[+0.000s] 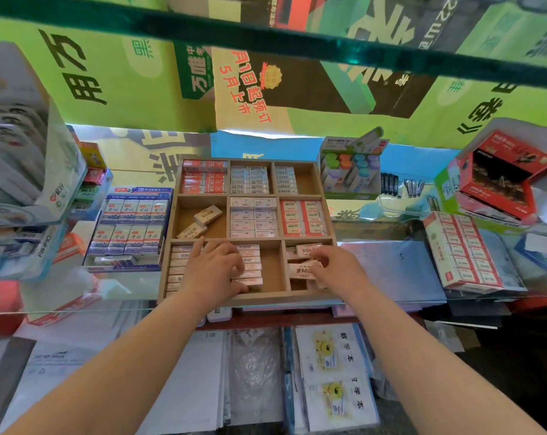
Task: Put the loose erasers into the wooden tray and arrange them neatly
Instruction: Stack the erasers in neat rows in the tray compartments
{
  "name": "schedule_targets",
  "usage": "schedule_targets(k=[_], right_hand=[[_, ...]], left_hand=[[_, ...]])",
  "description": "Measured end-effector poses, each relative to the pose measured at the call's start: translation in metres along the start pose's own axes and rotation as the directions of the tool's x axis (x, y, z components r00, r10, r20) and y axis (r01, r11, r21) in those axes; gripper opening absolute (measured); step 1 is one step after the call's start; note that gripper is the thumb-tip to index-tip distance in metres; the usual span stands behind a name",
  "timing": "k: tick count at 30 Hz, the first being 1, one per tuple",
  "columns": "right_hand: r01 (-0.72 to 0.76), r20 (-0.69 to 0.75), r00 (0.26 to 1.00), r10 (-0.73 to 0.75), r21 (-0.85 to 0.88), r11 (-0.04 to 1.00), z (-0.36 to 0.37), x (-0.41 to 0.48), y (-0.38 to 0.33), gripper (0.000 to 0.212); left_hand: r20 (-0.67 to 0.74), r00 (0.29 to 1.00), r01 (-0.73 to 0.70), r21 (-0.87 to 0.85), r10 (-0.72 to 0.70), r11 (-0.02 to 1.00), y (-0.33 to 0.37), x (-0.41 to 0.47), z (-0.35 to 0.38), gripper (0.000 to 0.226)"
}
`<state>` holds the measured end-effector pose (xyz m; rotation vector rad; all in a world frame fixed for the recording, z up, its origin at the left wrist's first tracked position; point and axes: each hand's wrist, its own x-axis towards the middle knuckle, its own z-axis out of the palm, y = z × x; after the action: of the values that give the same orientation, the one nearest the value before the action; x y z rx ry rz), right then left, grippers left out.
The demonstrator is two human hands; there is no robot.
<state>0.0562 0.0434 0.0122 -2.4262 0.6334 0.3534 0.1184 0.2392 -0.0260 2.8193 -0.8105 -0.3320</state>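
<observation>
The wooden tray (328, 211) sits on the glass counter (391, 265), mostly filled; arranging seems underway; the left hand (214, 268) presses flat on the near-left rows; the right hand (335, 265) pinches a loose eraser (302, 272) in the near-right compartment, which next needs squaring against its neighbours.

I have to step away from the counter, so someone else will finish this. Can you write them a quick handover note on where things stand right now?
Left hand: resting flat on the neat erasers in the wooden tray's near-left compartment.
Right hand: in the near-right compartment, fingers on a loose eraser; a firm grip is not visible.
Done: the back row and the middle and right compartments of the centre row look tidy.
Left: the jumbled near-right pile, and two crooked erasers in the middle-left compartment.
</observation>
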Motion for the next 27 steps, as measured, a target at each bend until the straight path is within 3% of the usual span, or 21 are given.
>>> schedule_targets(k=[3,9,13,16,19,23,27], right_hand=[[0.108,0.055,0.994,-0.097,-0.243,0.964,0.009,0.005,-0.005,0.038],[0.178,0.044,0.983,-0.176,-0.417,0.891,0.017,0.008,-0.012,0.024],[0.17,0.074,0.985,-0.154,-0.34,0.925,0.016,0.004,-0.011,0.006],[0.182,0.066,0.983,-0.17,-0.295,0.938,0.017,0.004,-0.007,0.014],[0.172,0.023,0.985,-0.171,-0.085,0.981,0.016,0.005,-0.003,0.013],[0.255,0.131,0.956,-0.263,0.073,0.964,0.009,-0.001,-0.002,0.041],[0.245,0.159,0.945,-0.285,0.233,0.941,0.009,-0.002,-0.015,0.017]], left_hand=[[-0.008,1.0,0.019,-0.03,-0.019,0.999,0.001,-0.003,-0.003,0.029],[-0.023,0.999,0.041,-0.108,-0.044,0.993,0.001,-0.012,-0.003,0.026],[-0.044,0.997,0.051,-0.168,-0.059,0.985,0.002,-0.018,-0.002,0.027],[-0.05,0.997,0.05,-0.173,-0.06,0.984,0.003,-0.02,-0.002,0.026],[-0.07,0.995,0.061,-0.199,-0.076,0.978,0.005,-0.018,-0.001,0.024],[-0.107,0.986,0.091,-0.313,-0.13,0.946,0.004,-0.02,-0.001,0.019],[-0.118,0.987,0.061,-0.35,-0.109,0.935,0.001,-0.027,0.001,0.017]])
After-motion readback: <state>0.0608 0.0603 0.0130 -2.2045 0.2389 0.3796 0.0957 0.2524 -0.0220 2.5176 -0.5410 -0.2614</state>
